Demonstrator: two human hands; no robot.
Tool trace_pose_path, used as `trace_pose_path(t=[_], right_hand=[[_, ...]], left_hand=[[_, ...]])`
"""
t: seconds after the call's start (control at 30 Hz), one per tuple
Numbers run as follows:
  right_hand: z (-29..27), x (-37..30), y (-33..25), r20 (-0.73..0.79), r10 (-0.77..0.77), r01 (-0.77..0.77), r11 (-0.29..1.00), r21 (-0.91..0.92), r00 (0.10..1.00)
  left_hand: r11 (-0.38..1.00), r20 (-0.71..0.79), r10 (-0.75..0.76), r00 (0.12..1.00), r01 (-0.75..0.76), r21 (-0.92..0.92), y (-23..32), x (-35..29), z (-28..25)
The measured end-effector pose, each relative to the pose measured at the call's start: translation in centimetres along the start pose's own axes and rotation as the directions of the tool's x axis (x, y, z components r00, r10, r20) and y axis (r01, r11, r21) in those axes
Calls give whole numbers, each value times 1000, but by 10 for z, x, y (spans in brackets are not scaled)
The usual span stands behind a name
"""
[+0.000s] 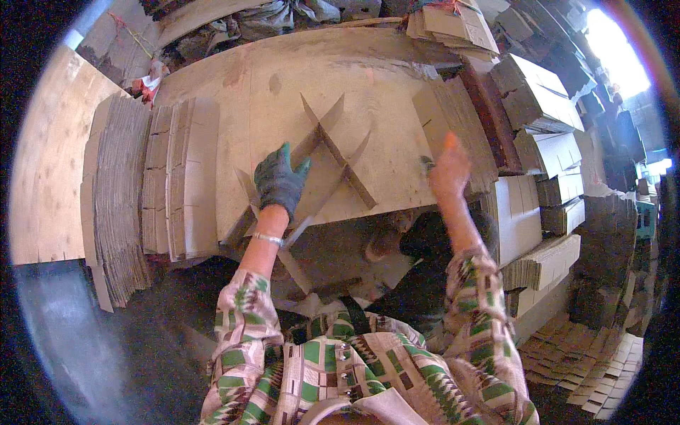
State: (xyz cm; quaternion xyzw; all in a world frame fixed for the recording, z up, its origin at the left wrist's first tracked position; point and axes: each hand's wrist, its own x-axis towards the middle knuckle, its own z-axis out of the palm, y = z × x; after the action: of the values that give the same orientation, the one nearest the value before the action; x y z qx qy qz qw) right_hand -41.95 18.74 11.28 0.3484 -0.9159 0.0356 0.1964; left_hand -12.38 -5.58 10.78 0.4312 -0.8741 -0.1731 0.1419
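My left hand (280,178), in a dark grey glove with green fingertips, is closed around a cardboard strip (308,145). That strip crosses other strips, and together they form a slotted cardboard divider (345,167) standing on edge on the plywood table. Its near end reaches past the table's front edge. To the right, my bare right hand (452,173) is held beside a stack of flat cardboard pieces (460,117). Motion blurs its fingers; an orange tip and a dark green tip show on it. Whether it holds anything cannot be made out.
Upright stacks of cardboard strips (117,191) and folded cardboard (191,177) line the table's left side. Beyond a dark reddish-brown beam (490,113), bundles of cardboard (538,92) are piled on the right. Grey plastic sheeting (273,18) lies behind the plywood table (283,71).
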Motion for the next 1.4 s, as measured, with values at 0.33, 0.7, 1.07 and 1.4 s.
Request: trace_pose_path(t=[0.33, 0.7, 1.07, 1.4], right_hand=[[-31, 38, 47, 22, 238, -232, 916, 326, 971], [-82, -110, -168, 205, -500, 250, 697, 673, 841], [-21, -115, -194, 345, -575, 331, 761, 557, 742], [-55, -71, -138, 141, -96, 2, 835, 549, 985]], left_hand=[[952, 287, 173, 942, -235, 199, -40, -115, -15], [943, 344, 203, 917, -277, 182, -31, -97, 23], [967, 433, 96, 896, -188, 174, -14, -95, -7], [937, -273, -204, 940, 269, 224, -102, -65, -13]])
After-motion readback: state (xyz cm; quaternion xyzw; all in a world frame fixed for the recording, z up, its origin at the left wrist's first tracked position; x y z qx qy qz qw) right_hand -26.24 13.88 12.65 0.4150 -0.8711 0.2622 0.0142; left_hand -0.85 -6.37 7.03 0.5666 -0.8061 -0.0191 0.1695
